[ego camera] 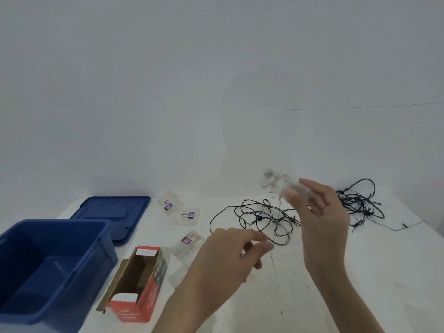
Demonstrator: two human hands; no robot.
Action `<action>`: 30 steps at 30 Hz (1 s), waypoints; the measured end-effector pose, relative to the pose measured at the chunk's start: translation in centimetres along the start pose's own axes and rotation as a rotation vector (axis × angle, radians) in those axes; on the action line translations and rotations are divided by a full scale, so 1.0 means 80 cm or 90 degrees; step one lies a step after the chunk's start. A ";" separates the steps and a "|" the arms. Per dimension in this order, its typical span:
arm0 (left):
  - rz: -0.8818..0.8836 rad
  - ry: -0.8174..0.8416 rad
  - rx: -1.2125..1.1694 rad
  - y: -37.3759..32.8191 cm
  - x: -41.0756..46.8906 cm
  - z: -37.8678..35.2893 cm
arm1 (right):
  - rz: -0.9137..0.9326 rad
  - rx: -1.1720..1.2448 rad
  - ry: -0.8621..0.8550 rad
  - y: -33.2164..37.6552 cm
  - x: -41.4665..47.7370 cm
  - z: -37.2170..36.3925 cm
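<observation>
My right hand (322,219) is raised above the white table (360,272) and pinches a small clear plastic piece (294,189) between thumb and fingertips; the piece is blurred. My left hand (230,253) hovers lower with fingers loosely curled, its tips close to a tangle of thin black wire (262,219); whether it holds a strand is unclear. A second black wire bundle (360,203) lies behind my right hand at the far right.
An open blue bin (14,246) stands at the left, its blue lid (113,212) flat behind it. An open red cardboard box (139,280) lies beside the bin. Three small clear labelled bags (187,215) lie mid-table. The wall rises just behind.
</observation>
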State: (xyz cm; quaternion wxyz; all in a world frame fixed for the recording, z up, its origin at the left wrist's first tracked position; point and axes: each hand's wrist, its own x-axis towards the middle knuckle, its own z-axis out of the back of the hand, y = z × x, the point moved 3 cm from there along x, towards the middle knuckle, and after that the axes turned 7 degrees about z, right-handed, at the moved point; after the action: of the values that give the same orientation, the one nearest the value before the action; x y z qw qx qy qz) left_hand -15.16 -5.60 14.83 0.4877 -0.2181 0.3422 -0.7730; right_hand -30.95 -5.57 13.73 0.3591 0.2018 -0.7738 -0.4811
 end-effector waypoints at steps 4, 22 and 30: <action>-0.272 -0.217 0.323 -0.021 -0.002 0.024 | 0.137 -0.209 0.209 -0.002 0.000 -0.002; 0.054 0.034 -0.432 0.013 0.023 0.008 | -0.203 0.327 0.112 0.016 -0.001 -0.015; 0.049 0.016 -0.072 0.000 -0.005 -0.003 | 0.015 0.014 0.001 0.005 -0.006 -0.010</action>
State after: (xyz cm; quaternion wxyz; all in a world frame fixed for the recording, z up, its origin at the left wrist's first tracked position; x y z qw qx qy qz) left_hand -15.13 -5.14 14.69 0.4997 -0.2221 0.3995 -0.7358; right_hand -30.07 -5.53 14.16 0.3633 0.1968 -0.7811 -0.4682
